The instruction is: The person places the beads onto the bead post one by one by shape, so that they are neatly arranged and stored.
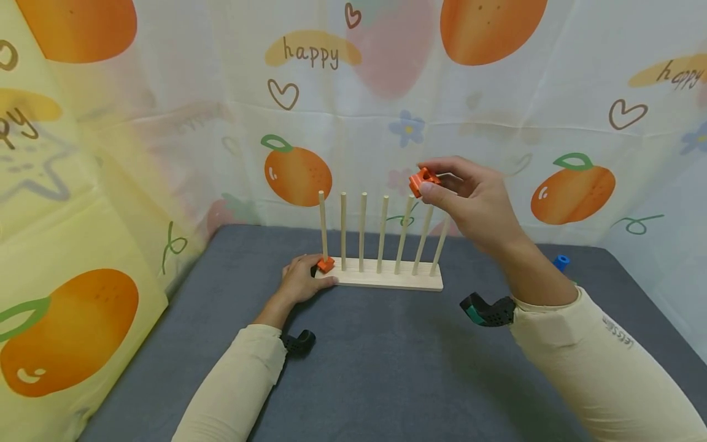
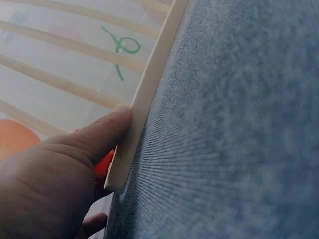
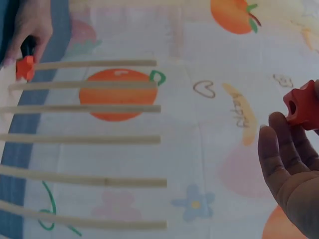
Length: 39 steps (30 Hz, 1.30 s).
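Observation:
A wooden peg stand (image 1: 386, 281) has a flat base and a row of several upright dowels. My left hand (image 1: 301, 279) grips the left end of its base, the thumb along the front edge, as the left wrist view also shows. Around the foot of the leftmost dowel sits an orange, notched block (image 1: 326, 264), right by that hand. Above the tops of the right-hand dowels, my right hand (image 1: 477, 199) pinches a second orange block (image 1: 424, 182) between thumb and fingers. A hole in this block (image 3: 293, 107) shows in the right wrist view.
Blue-grey cloth covers the table (image 1: 375, 362). A small blue piece (image 1: 561, 263) stands at the right, partly behind the right forearm, with a bit of green beside it. Behind the table hangs a fruit-printed curtain (image 1: 221, 159).

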Available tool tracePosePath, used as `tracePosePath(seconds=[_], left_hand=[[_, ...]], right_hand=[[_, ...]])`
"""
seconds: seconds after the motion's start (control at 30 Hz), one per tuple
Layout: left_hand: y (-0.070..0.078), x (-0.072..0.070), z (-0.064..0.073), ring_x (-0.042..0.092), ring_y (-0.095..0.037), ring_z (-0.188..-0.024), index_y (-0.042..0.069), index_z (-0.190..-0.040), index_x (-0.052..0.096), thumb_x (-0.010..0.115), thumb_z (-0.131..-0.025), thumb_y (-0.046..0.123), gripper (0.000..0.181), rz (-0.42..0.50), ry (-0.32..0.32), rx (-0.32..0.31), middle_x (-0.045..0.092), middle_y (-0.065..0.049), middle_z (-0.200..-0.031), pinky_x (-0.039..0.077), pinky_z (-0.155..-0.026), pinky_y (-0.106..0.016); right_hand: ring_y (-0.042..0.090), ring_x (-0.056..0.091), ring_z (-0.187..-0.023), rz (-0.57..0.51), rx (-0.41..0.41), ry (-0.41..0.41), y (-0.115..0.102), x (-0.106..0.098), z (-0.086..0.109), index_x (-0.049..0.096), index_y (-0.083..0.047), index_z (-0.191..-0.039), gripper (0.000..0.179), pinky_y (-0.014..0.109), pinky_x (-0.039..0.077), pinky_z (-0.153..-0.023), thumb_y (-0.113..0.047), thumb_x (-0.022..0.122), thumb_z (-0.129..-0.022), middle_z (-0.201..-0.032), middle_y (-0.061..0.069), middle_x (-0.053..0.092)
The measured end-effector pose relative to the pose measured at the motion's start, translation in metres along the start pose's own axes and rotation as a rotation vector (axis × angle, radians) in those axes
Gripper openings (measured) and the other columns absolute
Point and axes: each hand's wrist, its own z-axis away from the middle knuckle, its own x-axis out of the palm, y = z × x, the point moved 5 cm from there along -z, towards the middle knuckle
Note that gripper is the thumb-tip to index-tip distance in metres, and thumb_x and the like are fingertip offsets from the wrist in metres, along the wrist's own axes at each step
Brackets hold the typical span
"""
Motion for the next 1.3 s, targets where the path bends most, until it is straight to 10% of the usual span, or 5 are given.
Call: tracePosePath(seconds=[0.87,1.3], left_hand=[[0.000,-0.001,-0.001,0.028,-0.036,-0.136,0.007,-0.139,0.053,0.076,-0.083,0.039,0.069,-0.009,0.001,0.015,0.048,-0.014,-0.142,0.013,-0.106,-0.056],[-0.002,-0.001,-0.002,0.029,-0.035,-0.135,0.009,-0.139,0.054,0.076,-0.082,0.042,0.069,-0.003,0.004,0.022,0.049,-0.012,-0.141,0.014,-0.106,-0.056]], right_hand=[[0.021,0.058,-0.098,0.038,0.139,-0.053,0.044,0.096,-0.070,0.065,-0.008,-0.123,0.031,0.033,0.050,-0.083,-0.015,0.067,-0.093,-0.107,0.007,0.063],[0.013,0.050,-0.113,0.225,0.186,-0.057,0.078,0.119,-0.082,0.066,-0.014,-0.123,0.031,0.032,0.041,-0.092,-0.024,0.066,-0.094,-0.104,-0.003,0.066]])
